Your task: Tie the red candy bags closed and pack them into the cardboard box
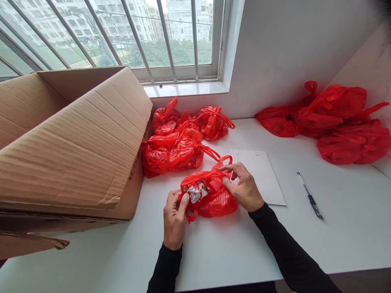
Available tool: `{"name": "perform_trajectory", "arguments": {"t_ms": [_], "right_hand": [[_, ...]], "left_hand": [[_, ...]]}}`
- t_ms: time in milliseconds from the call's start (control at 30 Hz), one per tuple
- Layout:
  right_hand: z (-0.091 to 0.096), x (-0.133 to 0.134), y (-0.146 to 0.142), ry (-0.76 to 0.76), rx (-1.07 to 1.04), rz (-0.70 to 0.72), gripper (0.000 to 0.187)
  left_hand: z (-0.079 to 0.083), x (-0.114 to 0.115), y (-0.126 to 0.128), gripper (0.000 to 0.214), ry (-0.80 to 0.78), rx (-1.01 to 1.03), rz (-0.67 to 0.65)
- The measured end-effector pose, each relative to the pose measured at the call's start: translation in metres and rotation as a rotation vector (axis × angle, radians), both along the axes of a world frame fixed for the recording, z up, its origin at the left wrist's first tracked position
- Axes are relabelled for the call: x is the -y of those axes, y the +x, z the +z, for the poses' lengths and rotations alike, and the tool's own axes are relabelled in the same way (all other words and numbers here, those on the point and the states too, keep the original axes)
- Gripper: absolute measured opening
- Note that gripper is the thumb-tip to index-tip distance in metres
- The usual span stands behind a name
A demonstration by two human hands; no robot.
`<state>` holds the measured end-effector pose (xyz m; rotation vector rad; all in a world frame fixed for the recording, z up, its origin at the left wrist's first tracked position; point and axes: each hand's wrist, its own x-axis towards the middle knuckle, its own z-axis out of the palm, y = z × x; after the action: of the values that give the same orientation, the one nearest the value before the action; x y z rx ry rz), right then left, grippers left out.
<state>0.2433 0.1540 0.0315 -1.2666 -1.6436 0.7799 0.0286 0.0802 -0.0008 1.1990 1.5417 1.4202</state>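
A red plastic bag [218,203] rests on the white table in front of me with its mouth partly open. Inside its near-left part shows a red packet [198,191] with a printed cartoon picture. My left hand [175,219] is closed at the bag's left side, thumb on the edge by the packet; whether it grips the packet as well as the bag I cannot tell. On the other side, my right hand [242,187] pinches the bag's upper rim near a loop handle. The rest of the bag's contents is hidden.
A large open cardboard box [76,142] stands on the left. Several knotted red bags [186,150] lie beside it below the window, and more red bags [336,122] are piled at the back right. A white notebook [259,175] and a pen [310,197] lie to the right.
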Motion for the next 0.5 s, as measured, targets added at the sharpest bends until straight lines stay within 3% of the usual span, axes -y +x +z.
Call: {"name": "perform_trajectory", "arguments": {"t_ms": [67,167,400,500], "right_hand": [[0.005,0.005,-0.004,0.118,-0.023,0.003,0.017],[0.011,0.015,-0.010,0.192,-0.082,0.136,0.016],[0.013,0.021,-0.010,0.120,-0.190,0.438,0.026],[0.010,0.016,-0.012,0.077,-0.102,0.379,0.024]], "left_hand": [[0.002,0.000,0.001,0.023,0.006,-0.008,-0.003],[0.006,0.000,0.004,0.023,0.011,-0.025,-0.017],[0.011,0.003,0.010,0.022,0.018,-0.063,-0.070],[0.010,0.004,0.011,0.021,0.032,-0.087,-0.093]]}}
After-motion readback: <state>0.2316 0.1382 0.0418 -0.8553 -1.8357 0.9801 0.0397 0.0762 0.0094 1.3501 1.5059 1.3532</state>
